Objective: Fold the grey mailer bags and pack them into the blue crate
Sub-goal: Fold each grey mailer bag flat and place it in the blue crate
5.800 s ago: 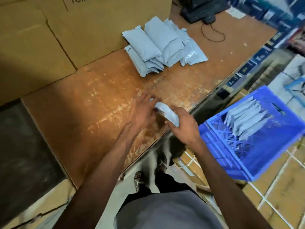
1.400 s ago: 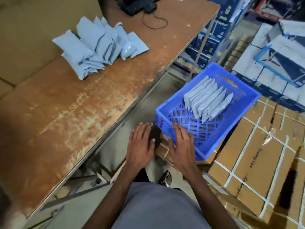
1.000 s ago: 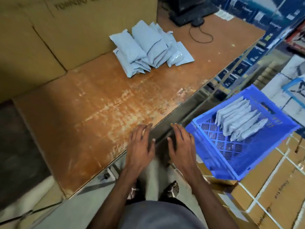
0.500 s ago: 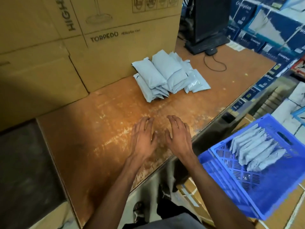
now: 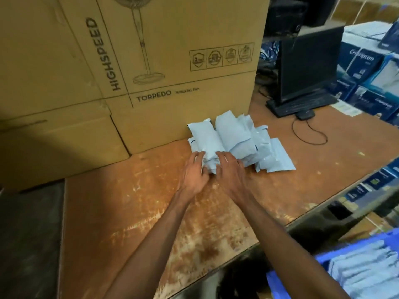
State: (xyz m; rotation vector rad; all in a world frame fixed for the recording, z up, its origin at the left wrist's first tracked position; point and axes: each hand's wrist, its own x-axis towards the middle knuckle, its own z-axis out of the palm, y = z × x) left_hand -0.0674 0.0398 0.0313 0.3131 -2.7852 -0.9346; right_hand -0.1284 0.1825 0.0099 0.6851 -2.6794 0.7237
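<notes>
Both hands reached the pile of grey mailer bags (image 5: 233, 143), which lay on the worn brown table (image 5: 129, 212) against a cardboard box (image 5: 172, 72). The left hand (image 5: 194, 171) touched the pile's near left edge, fingers slightly curled. The right hand (image 5: 231, 171) lay on the front bags, fingers spread; whether either gripped a bag was unclear. The blue crate (image 5: 278, 283) with folded bags sat blurred at lower right.
</notes>
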